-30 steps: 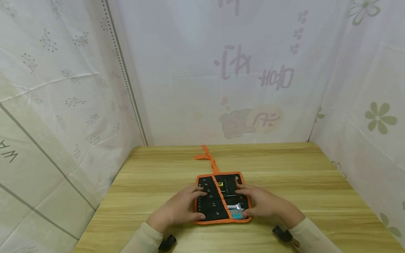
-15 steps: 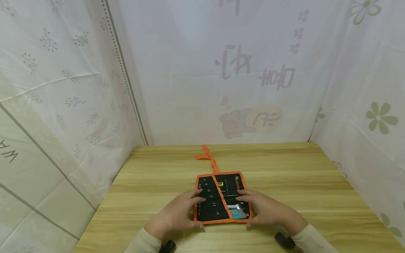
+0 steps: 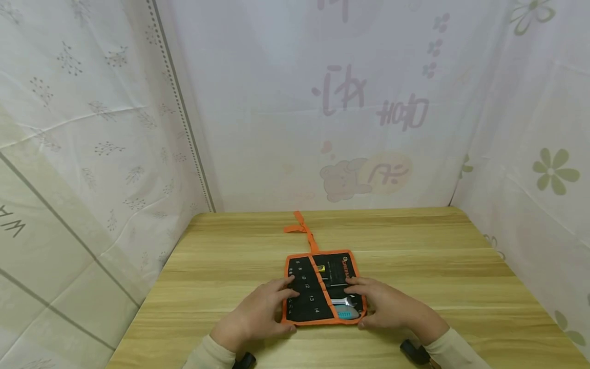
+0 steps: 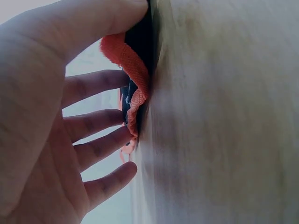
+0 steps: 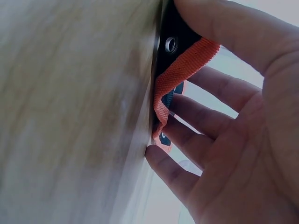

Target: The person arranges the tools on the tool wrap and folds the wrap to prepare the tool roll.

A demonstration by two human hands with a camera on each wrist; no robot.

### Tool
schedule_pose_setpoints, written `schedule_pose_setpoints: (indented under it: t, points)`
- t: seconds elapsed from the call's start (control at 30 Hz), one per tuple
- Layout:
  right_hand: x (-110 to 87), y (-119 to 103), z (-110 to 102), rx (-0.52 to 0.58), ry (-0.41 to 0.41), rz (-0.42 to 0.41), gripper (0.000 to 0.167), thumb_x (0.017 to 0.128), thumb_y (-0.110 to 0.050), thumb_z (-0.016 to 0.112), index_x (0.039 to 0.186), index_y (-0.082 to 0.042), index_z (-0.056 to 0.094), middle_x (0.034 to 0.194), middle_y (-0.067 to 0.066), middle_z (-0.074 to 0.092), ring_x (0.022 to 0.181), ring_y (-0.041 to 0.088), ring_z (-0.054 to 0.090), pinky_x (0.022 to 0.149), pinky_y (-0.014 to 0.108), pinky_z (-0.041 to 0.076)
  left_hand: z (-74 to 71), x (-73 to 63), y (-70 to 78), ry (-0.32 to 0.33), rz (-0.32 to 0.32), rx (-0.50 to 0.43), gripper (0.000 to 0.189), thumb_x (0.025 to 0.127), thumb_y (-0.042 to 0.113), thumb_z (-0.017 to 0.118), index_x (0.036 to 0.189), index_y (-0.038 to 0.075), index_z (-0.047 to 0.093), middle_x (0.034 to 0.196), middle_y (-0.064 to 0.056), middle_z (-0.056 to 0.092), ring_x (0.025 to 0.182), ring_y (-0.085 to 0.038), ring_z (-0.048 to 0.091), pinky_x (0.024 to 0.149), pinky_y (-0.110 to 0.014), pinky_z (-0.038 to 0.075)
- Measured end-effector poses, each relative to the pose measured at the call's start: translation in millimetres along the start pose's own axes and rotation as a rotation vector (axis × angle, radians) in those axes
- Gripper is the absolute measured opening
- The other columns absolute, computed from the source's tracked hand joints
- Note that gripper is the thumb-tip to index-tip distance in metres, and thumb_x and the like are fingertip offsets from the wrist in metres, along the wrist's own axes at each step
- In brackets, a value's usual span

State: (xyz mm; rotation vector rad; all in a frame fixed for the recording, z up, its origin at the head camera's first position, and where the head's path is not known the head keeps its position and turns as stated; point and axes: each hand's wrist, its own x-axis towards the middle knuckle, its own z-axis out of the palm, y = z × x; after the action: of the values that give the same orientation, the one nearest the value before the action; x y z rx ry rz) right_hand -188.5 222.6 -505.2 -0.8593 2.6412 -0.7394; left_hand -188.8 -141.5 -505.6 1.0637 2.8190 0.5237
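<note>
A black tool pouch (image 3: 304,302) with orange edging lies unrolled on the table, numbers printed down its left half. From its right-hand pockets show a silver open-end wrench (image 3: 343,301), a teal-and-grey tool (image 3: 346,312) and a small yellow piece (image 3: 321,268). My left hand (image 3: 258,310) rests at the left edge, fingertips on the fabric and thumb by the near corner. Across from it, my right hand (image 3: 392,307) touches the right edge with fingers spread. The right wrist view shows a metal eyelet (image 5: 171,45) near that thumb; the left wrist view shows wavy orange trim (image 4: 133,67).
An orange tie strap (image 3: 311,241) runs from the pouch's far edge toward the back of the wooden table (image 3: 405,241). Printed cloth curtains (image 3: 276,128) enclose the back and both sides. A dark wrist-camera piece (image 3: 415,352) sits under the right wrist.
Both hands have slid a little toward the near edge and outward, the thumbs coming off the pouch's front face to its near corners. The pouch has hardly moved.
</note>
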Motion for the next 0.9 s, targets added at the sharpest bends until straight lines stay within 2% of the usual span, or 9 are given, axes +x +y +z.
schedule_pose_setpoints:
  t: [0.27,0.43,0.63,0.9]
  points:
    - [-2.1,2.2,-0.5,0.025,0.017,0.018,0.064,0.090,-0.045,0.082,0.145,-0.018,0.063,0.162,0.002,0.045,0.149,0.034,0.040,0.114,0.061,0.037,1.2,-0.2,-1.5,0.026,-0.012,-0.034,0.051,0.091,0.052,0.078,0.132,0.023,0.070,0.162,-0.008,0.044,0.140,-0.033,0.050,0.110,-0.054,0.044]
    - [-2.0,4.7,-1.5,0.044,0.025,-0.001,0.052,0.096,-0.049,0.075,0.138,-0.019,0.067,0.161,0.002,0.047,0.150,0.033,0.039,0.115,0.060,0.037,2.6,1.0,-3.2,0.049,-0.011,-0.041,0.043,0.095,0.051,0.075,0.128,0.024,0.071,0.161,-0.008,0.045,0.139,-0.033,0.051,0.110,-0.055,0.044]
    - [-2.4,6.8,-2.6,0.072,0.042,-0.036,0.045,0.101,-0.051,0.067,0.133,-0.020,0.069,0.159,0.005,0.050,0.149,0.035,0.041,0.115,0.060,0.036,4.3,2.9,-6.9,0.087,0.015,-0.034,0.036,0.098,0.050,0.071,0.123,0.024,0.072,0.158,-0.009,0.050,0.138,-0.033,0.053,0.109,-0.055,0.045]
    - [-1.7,7.3,-3.2,0.083,0.083,-0.039,0.043,0.104,-0.052,0.061,0.128,-0.018,0.072,0.151,0.003,0.058,0.141,0.031,0.051,0.112,0.058,0.041,5.6,2.9,-9.7,0.137,0.028,-0.074,0.024,0.103,0.049,0.065,0.103,0.028,0.077,0.152,-0.007,0.057,0.135,-0.031,0.057,0.108,-0.056,0.046]
